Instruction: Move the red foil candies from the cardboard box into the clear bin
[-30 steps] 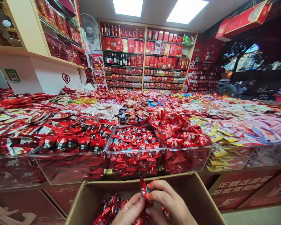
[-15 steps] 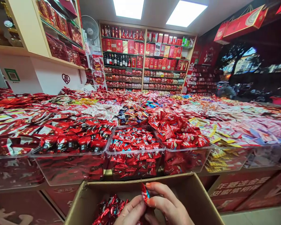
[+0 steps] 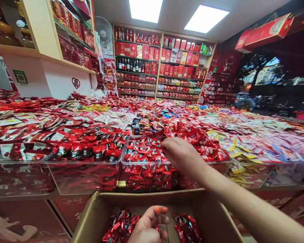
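My left hand (image 3: 152,224) hovers over an open cardboard box (image 3: 152,197); its fingers are loosely curled and apart, and no candy shows in them. Above the right side of a clear tray (image 3: 123,162) full of small red-and-blue wrapped candies (image 3: 147,152) is my right hand (image 3: 179,153). Its fingertips point down and are partly blurred and hidden behind the hand, so I cannot see whether they grip a candy. In the box lie two heaps of red wrapped candies, a left heap (image 3: 121,224) and a right heap (image 3: 187,227).
A tray of black-and-red packets (image 3: 83,152) stands left of the middle tray. Red triangular packets (image 3: 215,148) fill the tray on the right, with yellow packets (image 3: 240,148) beyond it. Piled sweets cover the counter back to wall shelves (image 3: 162,60).
Both hands were together over the box, at a red-and-blue wrapped candy. Now my right hand has gone up and forward to the tray, while my left hand stays over the box.
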Demonstrator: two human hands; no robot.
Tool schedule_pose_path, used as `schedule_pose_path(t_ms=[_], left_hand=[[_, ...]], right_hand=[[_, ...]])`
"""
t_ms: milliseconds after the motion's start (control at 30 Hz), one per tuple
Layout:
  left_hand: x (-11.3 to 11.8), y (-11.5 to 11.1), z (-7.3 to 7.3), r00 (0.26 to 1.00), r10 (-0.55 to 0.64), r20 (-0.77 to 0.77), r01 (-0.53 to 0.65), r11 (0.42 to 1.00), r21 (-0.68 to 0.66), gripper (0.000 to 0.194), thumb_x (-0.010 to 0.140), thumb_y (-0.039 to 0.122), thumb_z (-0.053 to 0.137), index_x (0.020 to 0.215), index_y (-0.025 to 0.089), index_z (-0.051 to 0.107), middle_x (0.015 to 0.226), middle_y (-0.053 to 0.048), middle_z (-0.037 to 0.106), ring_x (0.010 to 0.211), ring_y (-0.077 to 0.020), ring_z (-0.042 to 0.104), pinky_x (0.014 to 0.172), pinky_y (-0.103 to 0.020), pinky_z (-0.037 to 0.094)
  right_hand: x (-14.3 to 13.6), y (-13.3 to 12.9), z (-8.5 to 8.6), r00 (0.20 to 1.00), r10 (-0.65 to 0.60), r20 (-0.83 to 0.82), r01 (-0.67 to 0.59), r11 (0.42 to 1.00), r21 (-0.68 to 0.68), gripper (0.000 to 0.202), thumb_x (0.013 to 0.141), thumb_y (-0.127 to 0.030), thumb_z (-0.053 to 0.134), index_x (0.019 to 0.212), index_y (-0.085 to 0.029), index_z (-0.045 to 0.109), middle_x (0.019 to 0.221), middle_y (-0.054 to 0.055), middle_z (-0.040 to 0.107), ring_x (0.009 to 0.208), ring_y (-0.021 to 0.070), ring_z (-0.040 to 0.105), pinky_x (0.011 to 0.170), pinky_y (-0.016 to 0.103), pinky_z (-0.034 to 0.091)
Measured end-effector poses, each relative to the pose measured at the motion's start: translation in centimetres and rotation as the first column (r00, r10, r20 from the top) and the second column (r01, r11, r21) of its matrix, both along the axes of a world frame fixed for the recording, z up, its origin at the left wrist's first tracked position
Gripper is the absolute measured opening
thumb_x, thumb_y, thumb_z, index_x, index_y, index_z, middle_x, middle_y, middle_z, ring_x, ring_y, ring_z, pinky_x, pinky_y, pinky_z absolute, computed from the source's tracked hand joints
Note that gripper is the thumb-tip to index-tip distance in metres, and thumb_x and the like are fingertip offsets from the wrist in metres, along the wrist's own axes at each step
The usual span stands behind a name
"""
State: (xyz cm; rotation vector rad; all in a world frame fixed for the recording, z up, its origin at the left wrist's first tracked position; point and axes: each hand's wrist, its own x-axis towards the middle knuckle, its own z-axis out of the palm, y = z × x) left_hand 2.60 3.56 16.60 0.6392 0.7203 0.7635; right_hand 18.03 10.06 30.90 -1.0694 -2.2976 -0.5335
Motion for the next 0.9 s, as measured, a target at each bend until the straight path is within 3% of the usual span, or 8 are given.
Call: schedule_pose_path(t_ms=[100, 233, 400, 533, 633, 733, 833, 900], left_hand=[[0.1, 0.1, 0.2, 0.998, 0.035, -0.058, -0.033, 0.999, 0.035, 0.054, 0.033, -0.004, 0.034, 0.076, 0.018, 0.059, 0.080, -0.002, 0.053, 0.061, -0.0102, 0.049, 0.048, -0.020, 0.030], [0.5, -0.1, 0.8, 0.996, 0.078, -0.051, -0.076, 0.996, 0.036, 0.048, 0.034, -0.006, 0.036, 0.069, 0.018, 0.057, 0.073, 0.001, 0.052, 0.061, -0.0108, 0.051, 0.049, -0.020, 0.032], [0.8, -0.1, -0.1, 0.979, 0.203, 0.010, -0.203, 0.979, 0.006, 0.044, 0.034, -0.010, 0.043, 0.065, 0.017, 0.058, 0.067, 0.002, 0.053, 0.058, -0.0086, 0.049, 0.054, -0.021, 0.036], [1.0, 0.2, -1.6, 0.976, 0.208, 0.056, -0.209, 0.978, 0.008, 0.046, 0.035, -0.010, 0.048, 0.069, 0.018, 0.060, 0.070, 0.000, 0.056, 0.056, -0.0087, 0.050, 0.051, -0.021, 0.037], [0.8, 0.3, -1.8, 0.979, 0.198, 0.056, -0.200, 0.979, 0.031, 0.047, 0.036, -0.009, 0.049, 0.073, 0.018, 0.060, 0.070, 0.000, 0.057, 0.051, -0.0070, 0.048, 0.047, -0.020, 0.036], [0.4, 0.1, -0.7, 0.980, 0.191, 0.064, -0.194, 0.980, 0.051, 0.049, 0.039, -0.005, 0.055, 0.082, 0.018, 0.059, 0.071, 0.000, 0.058, 0.049, -0.0070, 0.048, 0.046, -0.021, 0.036], [-0.2, 0.0, 0.8, 0.962, 0.260, 0.082, -0.269, 0.955, 0.128, 0.051, 0.045, 0.002, 0.063, 0.093, 0.018, 0.054, 0.079, -0.002, 0.059, 0.053, -0.0067, 0.050, 0.050, -0.021, 0.039], [-0.5, 0.0, 1.7, 0.954, 0.291, 0.075, -0.300, 0.938, 0.176, 0.053, 0.050, 0.005, 0.065, 0.099, 0.020, 0.049, 0.084, -0.003, 0.059, 0.058, -0.0083, 0.053, 0.051, -0.020, 0.040]], right_hand=[[-0.4, 4.9, 2.1, 0.942, -0.211, 0.262, 0.234, 0.970, -0.058, 0.014, 0.080, -0.009, 0.043, 0.083, -0.013, 0.056, 0.082, 0.009, 0.060, 0.084, 0.0183, 0.052, 0.074, 0.031, 0.041], [-1.1, 9.0, 1.8, 0.878, -0.263, 0.399, 0.342, 0.929, -0.141, 0.012, 0.081, -0.014, 0.046, 0.081, -0.011, 0.057, 0.078, 0.007, 0.060, 0.078, 0.0164, 0.055, 0.069, 0.030, 0.043], [-1.5, 10.3, 0.5, 0.803, -0.293, 0.518, 0.460, 0.858, -0.227, 0.019, 0.083, -0.026, 0.045, 0.094, -0.013, 0.053, 0.093, 0.005, 0.056, 0.081, 0.0145, 0.055, 0.070, 0.034, 0.046], [-1.8, 10.7, 0.0, 0.785, -0.323, 0.528, 0.521, 0.806, -0.282, 0.021, 0.083, -0.026, 0.045, 0.099, -0.013, 0.052, 0.098, 0.006, 0.055, 0.083, 0.0152, 0.055, 0.071, 0.034, 0.046], [-1.8, 10.8, 0.6, 0.807, -0.336, 0.486, 0.521, 0.792, -0.319, 0.022, 0.083, -0.027, 0.046, 0.100, -0.014, 0.051, 0.098, 0.005, 0.055, 0.082, 0.0148, 0.055, 0.069, 0.033, 0.047], [-1.8, 9.6, 2.3, 0.852, -0.341, 0.398, 0.478, 0.817, -0.322, 0.020, 0.084, -0.026, 0.044, 0.096, -0.014, 0.054, 0.096, 0.007, 0.057, 0.082, 0.0155, 0.056, 0.071, 0.032, 0.045], [-1.6, 6.0, 3.2, 0.903, -0.313, 0.293, 0.396, 0.871, -0.291, 0.022, 0.085, -0.022, 0.038, 0.094, -0.015, 0.057, 0.094, 0.009, 0.060, 0.087, 0.0158, 0.055, 0.075, 0.027, 0.041], [-1.4, 2.3, 2.4, 0.959, -0.219, 0.180, 0.266, 0.914, -0.305, 0.023, 0.085, -0.022, 0.037, 0.095, -0.018, 0.057, 0.092, 0.005, 0.061, 0.086, 0.0130, 0.055, 0.074, 0.023, 0.040]])
